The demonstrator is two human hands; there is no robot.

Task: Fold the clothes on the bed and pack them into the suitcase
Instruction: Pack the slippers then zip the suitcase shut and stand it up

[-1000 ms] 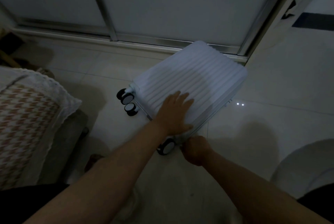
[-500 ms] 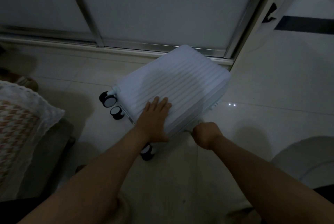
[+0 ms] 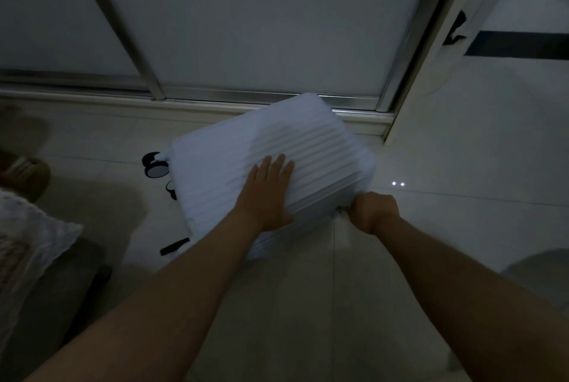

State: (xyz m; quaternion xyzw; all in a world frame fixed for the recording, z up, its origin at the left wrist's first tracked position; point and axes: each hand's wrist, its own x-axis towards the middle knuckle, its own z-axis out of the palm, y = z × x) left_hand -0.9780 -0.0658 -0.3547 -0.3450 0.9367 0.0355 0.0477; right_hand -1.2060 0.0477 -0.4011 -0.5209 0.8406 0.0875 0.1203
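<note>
Pale tile floor [image 3: 308,304] fills most of the view. Light is dim.

Sliding door [image 3: 261,27] spans 12 o'clock.

Bed [image 3: 27,246]: one corner at 8 o'clock, with a lace-edged cover. No clothes can be made out on the part that shows.

Case [image 3: 308,147]: white, ribbed, lying flat at centre with the lid down. Its 1 o'clock corner is at the door track; whether it touches, I cannot tell.

Your left hand [image 3: 268,193] lies flat on the lid toward its 6 o'clock edge, fingers straight and together, pressing down.

Your right hand [image 3: 371,212] is a tight fist at the seam on the case's 4 o'clock corner. I judge it is pinching the zip pull, though the pull is hidden under the fingers.

Wheels [image 3: 155,167] sit at the case's 9 o'clock end.

A black strap [image 3: 174,246] lies on the floor at its 7 o'clock.

Step judged: unzipping the case. Packing has not begun.

Risks:
- The tile looks slick. If you ease the left palm while you tug, the case may skate toward the door.
- The zip has a corner bend to get round. A pull out of line with the seam could jam it there.
- The door is close behind, so the lid may strike it if it swings toward 12 o'clock. The hinge side is not visible.
- The loose strap could get trapped under the shell.
</note>
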